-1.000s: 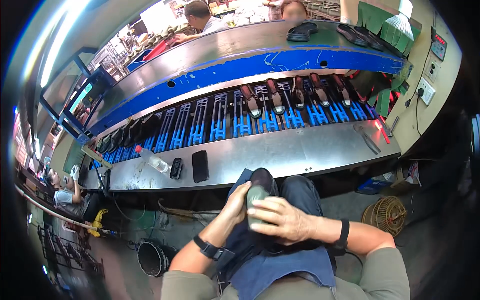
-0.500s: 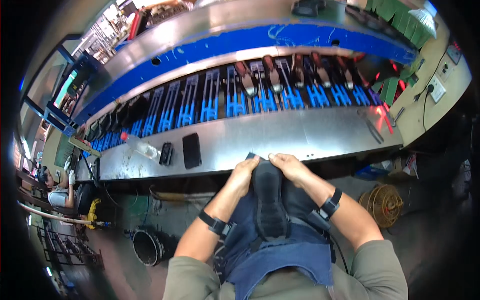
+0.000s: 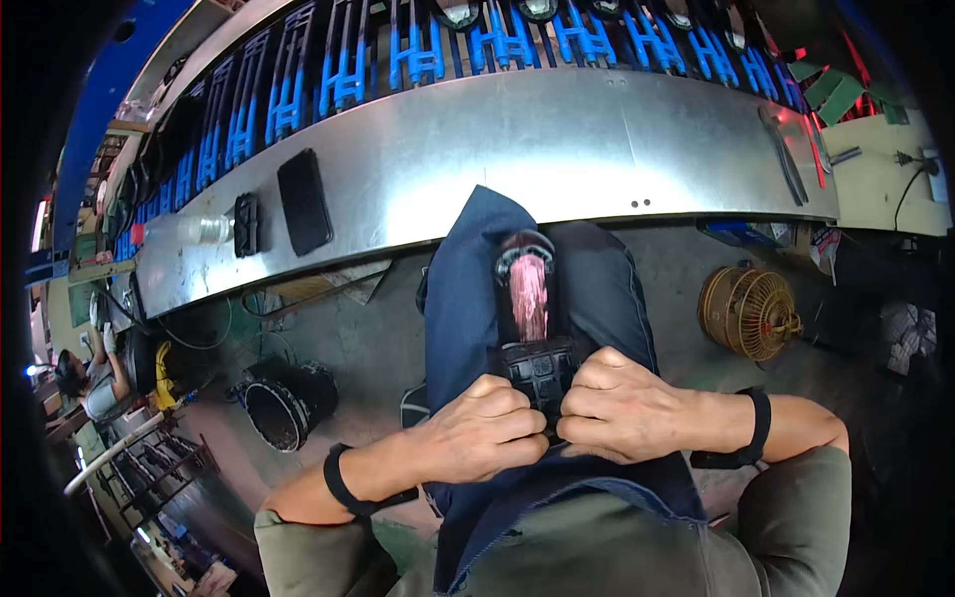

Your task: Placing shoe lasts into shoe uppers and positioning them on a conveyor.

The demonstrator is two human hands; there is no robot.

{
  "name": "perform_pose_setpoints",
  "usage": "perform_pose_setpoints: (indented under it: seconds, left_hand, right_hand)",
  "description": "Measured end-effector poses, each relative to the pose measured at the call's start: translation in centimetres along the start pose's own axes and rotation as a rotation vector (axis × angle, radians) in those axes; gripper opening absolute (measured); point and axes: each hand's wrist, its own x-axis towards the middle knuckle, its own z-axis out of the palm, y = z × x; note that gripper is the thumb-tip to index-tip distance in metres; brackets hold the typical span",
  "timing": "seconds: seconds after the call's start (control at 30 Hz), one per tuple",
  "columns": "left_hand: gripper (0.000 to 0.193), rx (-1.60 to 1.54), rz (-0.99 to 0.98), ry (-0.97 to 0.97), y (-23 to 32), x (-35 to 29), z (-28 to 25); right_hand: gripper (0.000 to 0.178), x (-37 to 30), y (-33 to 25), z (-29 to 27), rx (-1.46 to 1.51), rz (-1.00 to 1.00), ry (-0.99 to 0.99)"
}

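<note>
Between my thighs lies a black shoe piece (image 3: 537, 298), with a rounded far end, a pink streaked middle and a blocky tread pattern at the near end. I cannot tell whether it is a whole shoe or a sole. My left hand (image 3: 492, 423) and my right hand (image 3: 622, 408) are closed at the two sides of its near, treaded end, knuckles up, almost meeting. The fingertips are hidden beneath the hands. A dark blue apron (image 3: 468, 284) covers my lap under the piece.
On the metal bench (image 3: 557, 129) ahead lie a black phone (image 3: 304, 202), a small black object (image 3: 246, 225), a clear bottle (image 3: 194, 231) and pliers (image 3: 783, 154). Blue racks (image 3: 497, 40) line its back. A black bucket (image 3: 279, 410) and a round wire cage (image 3: 751, 313) stand on the floor. Another person (image 3: 99, 383) works far left.
Both hands have drawn back from the far end of the black piece to its near end. It now shows a pink middle and tread instead of plain black. My view has tilted down.
</note>
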Motion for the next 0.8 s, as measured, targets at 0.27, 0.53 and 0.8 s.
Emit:
perform_pose_setpoints:
  seconds: [0.27, 0.53, 0.8]
  left_hand:
    - [0.034, -0.639, -0.384, 0.348, -5.9, 2.9, -3.5]
    - [0.023, -0.679, -0.664, 0.302, -10.6, 4.3, -4.1]
    - [0.025, -0.395, -0.556, 0.267, -12.0, 4.6, -4.7]
  right_hand:
    - [0.043, 4.0, 5.0, -4.3, 0.473, 0.367, 0.297]
    - [0.038, 5.8, 8.8, -3.4, 0.396, 0.651, 0.326]
    - [0.053, 6.5, 8.4, -2.7, 0.226, 0.798, 0.406]
